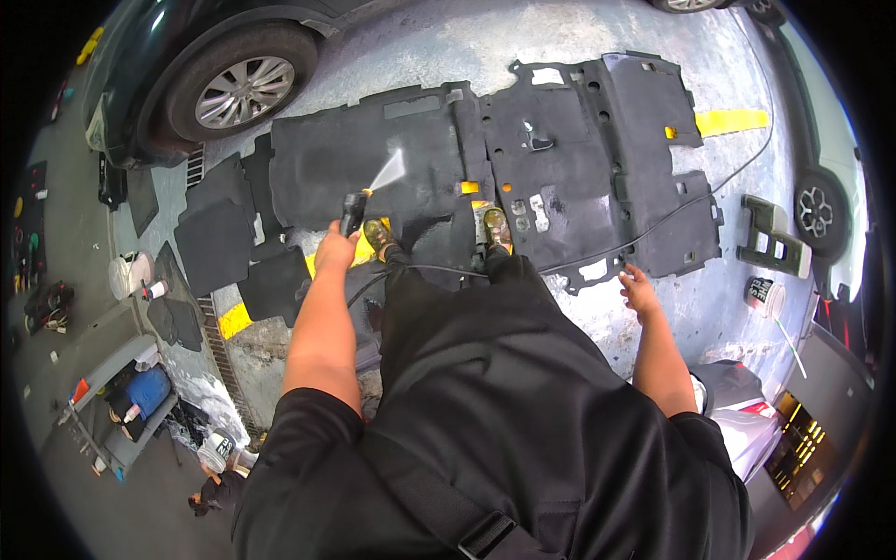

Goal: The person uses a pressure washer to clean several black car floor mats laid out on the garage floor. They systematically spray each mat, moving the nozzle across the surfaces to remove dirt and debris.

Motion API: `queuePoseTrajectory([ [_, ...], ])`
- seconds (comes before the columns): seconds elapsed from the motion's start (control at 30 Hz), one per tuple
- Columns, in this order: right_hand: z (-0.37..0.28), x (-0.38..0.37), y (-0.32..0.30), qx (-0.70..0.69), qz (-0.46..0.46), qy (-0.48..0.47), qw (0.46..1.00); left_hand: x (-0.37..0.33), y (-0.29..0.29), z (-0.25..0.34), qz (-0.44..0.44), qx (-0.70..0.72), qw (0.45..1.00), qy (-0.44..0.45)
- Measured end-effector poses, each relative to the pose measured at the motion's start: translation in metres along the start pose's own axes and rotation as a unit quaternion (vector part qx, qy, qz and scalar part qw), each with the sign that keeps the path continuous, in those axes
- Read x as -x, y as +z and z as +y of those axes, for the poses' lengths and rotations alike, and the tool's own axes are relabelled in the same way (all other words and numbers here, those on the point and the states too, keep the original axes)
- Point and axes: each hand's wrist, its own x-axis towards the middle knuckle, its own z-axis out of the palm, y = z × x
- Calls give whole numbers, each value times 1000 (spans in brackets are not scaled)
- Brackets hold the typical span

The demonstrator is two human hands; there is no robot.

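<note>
My left hand (336, 248) is wrapped round a black spray gun (353, 213). A white fan of water (389, 170) leaves its tip and lands on a large dark grey car floor carpet (327, 159), which lies flat with cut-out holes. Wet, shiny patches show around the carpet's middle, by my shoes. To the right, my right hand (639, 291) hangs near the carpet's lower edge, fingers loosely curled and apart, with nothing in it. A black hose (667, 217) runs across the carpet, past my legs and up toward the far right.
A dark car's wheel (245, 91) stands at the far left. Smaller dark mats (213, 233) lie left of the carpet. A white bucket (131, 273) and a loaded cart (140, 397) are at the left. At the right are a grey-green plastic part (775, 238), another bucket (763, 297) and a light-coloured car (831, 121).
</note>
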Motion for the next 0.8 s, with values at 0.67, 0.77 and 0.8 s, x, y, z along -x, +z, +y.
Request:
queuePoseTrajectory([
  [0.67,-66,-5,-5,109,8,-59,992,13,62,-81,14,-13,999,-38],
  [0.77,-105,-10,12,170,-2,-94,981,31,38,-68,-31,53,989,-135],
  [0.8,-119,-14,18,183,-5,-108,977,30,38,-76,-18,57,988,-145],
])
